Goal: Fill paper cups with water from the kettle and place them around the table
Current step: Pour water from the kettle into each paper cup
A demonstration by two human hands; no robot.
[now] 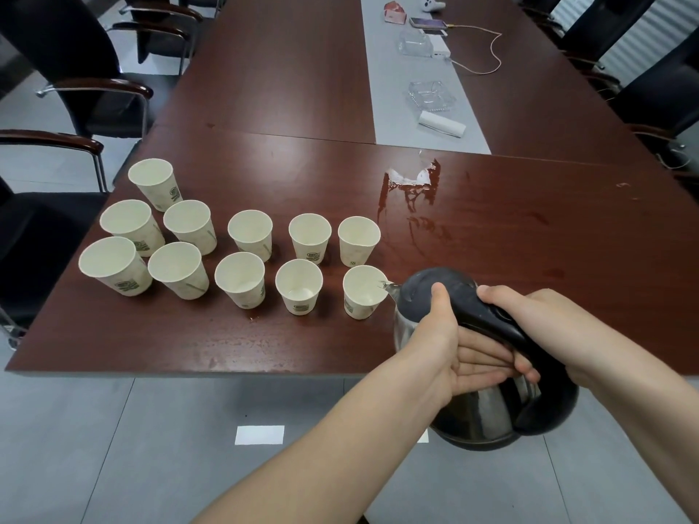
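Observation:
Several white paper cups stand in a loose cluster on the dark wooden table (302, 164), near its front left. A steel kettle (480, 410) with a black lid and handle is tilted, its spout over the rim of the front right cup (363, 293). Water shows at the spout. My right hand (529, 315) grips the black handle from the right. My left hand (454, 353) supports the kettle's side with straight fingers under the handle, thumb pressing on the lid. The neighbouring cup (299, 291) has a little water at the bottom.
A water spill (412, 194) glistens on the table behind the cups. Farther back on a grey runner lie a white tissue pack (440, 124), glass ashtrays (431, 94) and phones (427, 24) with a cable. Black armchairs (75, 88) line the left and right sides.

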